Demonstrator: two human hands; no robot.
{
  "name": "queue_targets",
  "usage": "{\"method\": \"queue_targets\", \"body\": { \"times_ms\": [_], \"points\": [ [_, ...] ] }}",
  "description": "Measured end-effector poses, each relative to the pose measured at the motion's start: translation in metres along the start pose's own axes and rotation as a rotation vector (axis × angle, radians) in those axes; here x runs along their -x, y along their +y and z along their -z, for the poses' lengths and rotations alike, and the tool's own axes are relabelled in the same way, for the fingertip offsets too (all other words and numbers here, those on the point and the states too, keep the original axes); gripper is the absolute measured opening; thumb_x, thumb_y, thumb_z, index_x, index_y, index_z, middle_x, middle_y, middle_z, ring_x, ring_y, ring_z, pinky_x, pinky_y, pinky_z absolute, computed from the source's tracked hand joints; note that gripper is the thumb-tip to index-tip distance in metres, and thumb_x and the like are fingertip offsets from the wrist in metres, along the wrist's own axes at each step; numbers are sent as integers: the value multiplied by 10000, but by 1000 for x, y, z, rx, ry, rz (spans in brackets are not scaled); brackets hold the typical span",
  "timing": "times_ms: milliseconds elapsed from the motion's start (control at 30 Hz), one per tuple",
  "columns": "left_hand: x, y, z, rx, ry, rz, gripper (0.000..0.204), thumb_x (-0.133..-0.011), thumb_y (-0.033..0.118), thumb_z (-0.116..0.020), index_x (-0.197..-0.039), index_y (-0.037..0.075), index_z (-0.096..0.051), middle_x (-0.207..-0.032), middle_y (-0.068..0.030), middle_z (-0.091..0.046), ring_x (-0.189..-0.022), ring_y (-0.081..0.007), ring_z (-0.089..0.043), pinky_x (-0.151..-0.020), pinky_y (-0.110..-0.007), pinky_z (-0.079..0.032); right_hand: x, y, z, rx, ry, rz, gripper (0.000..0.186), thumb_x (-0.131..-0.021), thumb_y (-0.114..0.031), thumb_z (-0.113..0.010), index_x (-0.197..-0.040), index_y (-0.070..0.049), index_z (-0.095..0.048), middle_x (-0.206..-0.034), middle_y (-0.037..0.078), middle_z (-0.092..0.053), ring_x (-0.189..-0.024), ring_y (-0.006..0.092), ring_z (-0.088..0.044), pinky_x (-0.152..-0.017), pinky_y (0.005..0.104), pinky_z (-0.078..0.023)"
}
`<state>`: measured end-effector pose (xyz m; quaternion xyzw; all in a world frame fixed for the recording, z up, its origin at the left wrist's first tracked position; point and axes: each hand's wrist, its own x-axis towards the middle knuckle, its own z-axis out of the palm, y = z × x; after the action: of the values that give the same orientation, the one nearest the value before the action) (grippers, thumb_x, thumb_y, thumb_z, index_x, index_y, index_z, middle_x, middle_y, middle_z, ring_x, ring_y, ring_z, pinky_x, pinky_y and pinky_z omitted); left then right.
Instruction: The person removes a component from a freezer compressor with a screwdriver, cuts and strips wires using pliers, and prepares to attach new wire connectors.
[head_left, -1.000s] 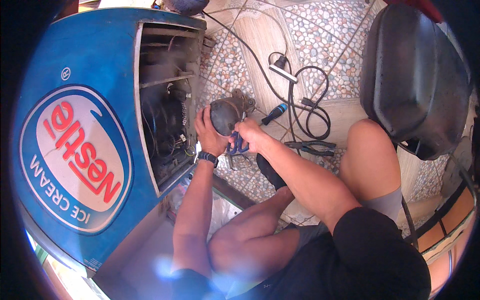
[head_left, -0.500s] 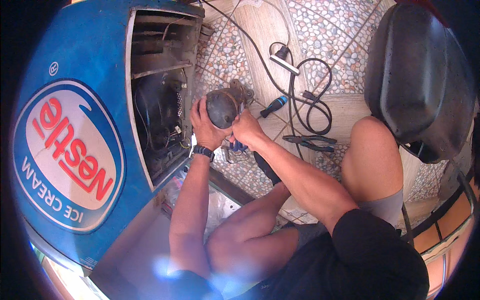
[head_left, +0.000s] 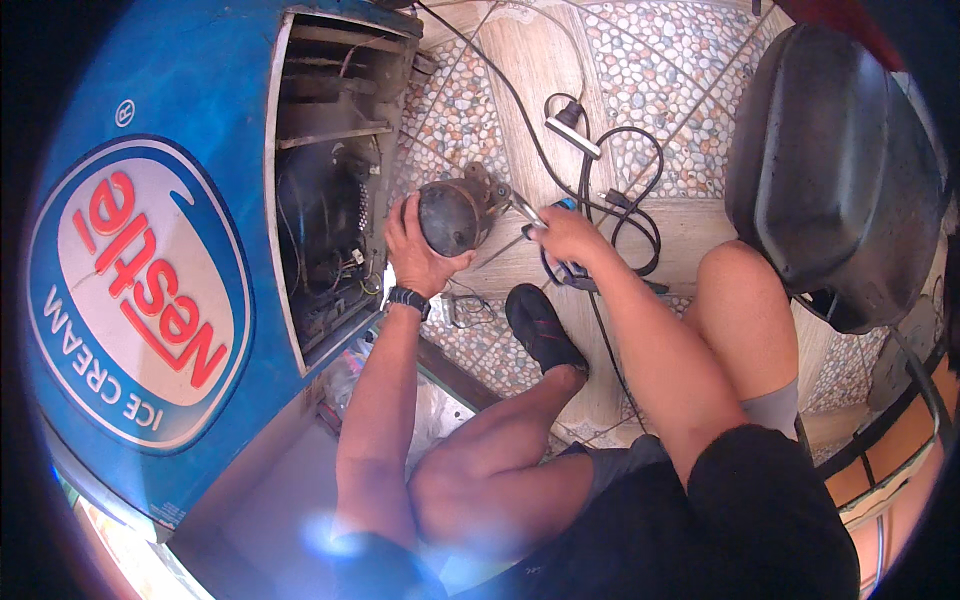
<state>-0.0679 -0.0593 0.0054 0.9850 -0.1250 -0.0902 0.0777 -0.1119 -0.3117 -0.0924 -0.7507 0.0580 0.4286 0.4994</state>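
Two hands: left hand [head_left: 422, 262] cupped around the compressor [head_left: 448, 222], thumb at its near edge; right hand [head_left: 572, 242] clenched on pliers [head_left: 524, 210].
Compressor: on the floor [head_left: 650, 90], just right of the freezer [head_left: 190, 70] and its open bay [head_left: 320, 235].
Pliers: metal end at the compressor's bracket; cannot tell if touching.
Cord [head_left: 618, 200]: black, looped beyond the right hand, near a white strip [head_left: 573, 137].
Tub [head_left: 835, 170]: black, far right, beside the knee [head_left: 745, 290].
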Motion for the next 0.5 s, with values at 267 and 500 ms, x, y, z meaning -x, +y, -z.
{"method": "queue_targets", "body": {
  "times_ms": [267,500],
  "points": [
    [1,-3,-5,9,26,1,1303,-447,382,-985,-1538,144,-314,-1506,-206,-352,-1385,-425,-364,-1160,-533,-342,-57,-19,37,468,-56,313,385,-910,-309,-696,-1209,-67,-687,-1145,182,-714,-1086,365,-680,-929,468,-540],
    [3,-5,-6,28,13,51,1317,-438,377,-991,-1547,151,-318,-1513,-210,-351,-1398,-428,-357,-1172,-525,-339,-33,-32,44,503,10,294,398,-905,-312,-615,-1211,-63,-662,-1227,197,-682,-1156,377,-642,-989,486,-508]
  ]
}}
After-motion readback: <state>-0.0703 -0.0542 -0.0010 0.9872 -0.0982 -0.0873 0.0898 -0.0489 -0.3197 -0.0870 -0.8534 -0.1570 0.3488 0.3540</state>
